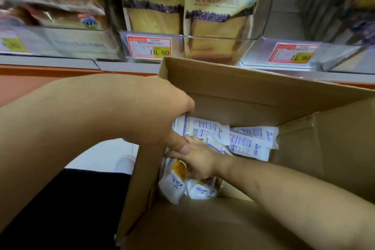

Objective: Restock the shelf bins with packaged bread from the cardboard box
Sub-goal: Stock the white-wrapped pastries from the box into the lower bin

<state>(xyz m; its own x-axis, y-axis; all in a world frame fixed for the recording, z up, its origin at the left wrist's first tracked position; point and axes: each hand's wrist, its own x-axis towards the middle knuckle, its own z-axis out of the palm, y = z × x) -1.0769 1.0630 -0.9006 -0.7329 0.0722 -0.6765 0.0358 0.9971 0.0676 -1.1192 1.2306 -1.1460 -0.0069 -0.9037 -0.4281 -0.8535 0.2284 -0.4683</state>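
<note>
An open cardboard box [233, 91] stands in front of the shelf, holding several white bread packets with blue print. My left hand [162, 113] reaches in from the left and grips the end of one white packet [205, 128] lying at the box's back. My right hand [199, 160] comes in from the right and closes on another white packet [174, 180] with an orange picture, near the box's left wall. The two hands touch. Two more packets [251, 142] lie flat at the back right of the box.
Clear plastic shelf bins [223, 36] above the box hold tall yellow bread bags [219, 2]. Red-and-yellow price tags [150, 47] hang on the bin fronts. Blurred bread packs [52, 2] fill the left bin. An orange shelf edge [50, 71] runs below. A white shoe [125, 163] shows on the floor.
</note>
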